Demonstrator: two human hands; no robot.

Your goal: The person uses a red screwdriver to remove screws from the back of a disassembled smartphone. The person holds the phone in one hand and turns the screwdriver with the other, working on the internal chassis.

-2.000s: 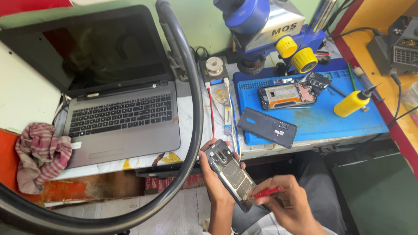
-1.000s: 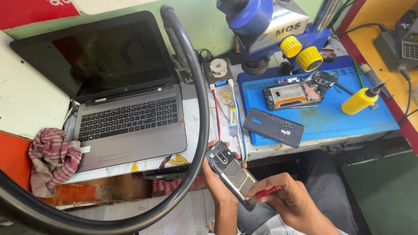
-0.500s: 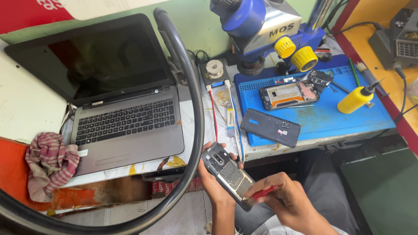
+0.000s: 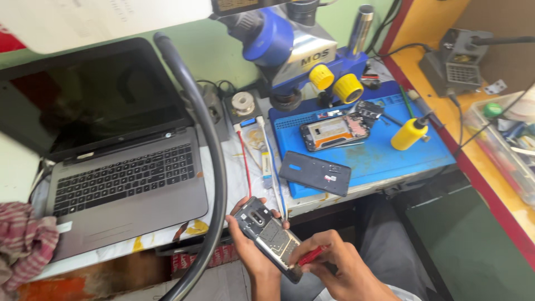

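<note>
Change since the earlier frames: only the view shifts, tilting up so more of the microscope and the right shelf shows. The hands and the opened phone (image 4: 269, 237) keep the same pose below the bench (image 4: 167, 231) edge, so the work on the phone's lower end goes on unbroken.

Laptop (image 4: 111, 150), open, up and left of the left hand, well apart. Black curved hose (image 4: 214, 167) arcs down between laptop and hands, passing just beside the left hand. Blue microscope (image 4: 295, 50) far above the hands. Blue mat (image 4: 362, 145) above the right hand carries an orange-framed phone body (image 4: 334, 132), a dark back cover (image 4: 315, 173) near the bench edge, and a yellow bottle (image 4: 408, 134).

Left hand (image 4: 248, 245) is closed around the opened phone, back off, held tilted over the lap. Right hand (image 4: 340, 267) pinches a red-handled tool (image 4: 309, 257), tip at the phone's lower end.

Open room: right of the hands, over the dark floor; the left is crowded by the hose.
</note>
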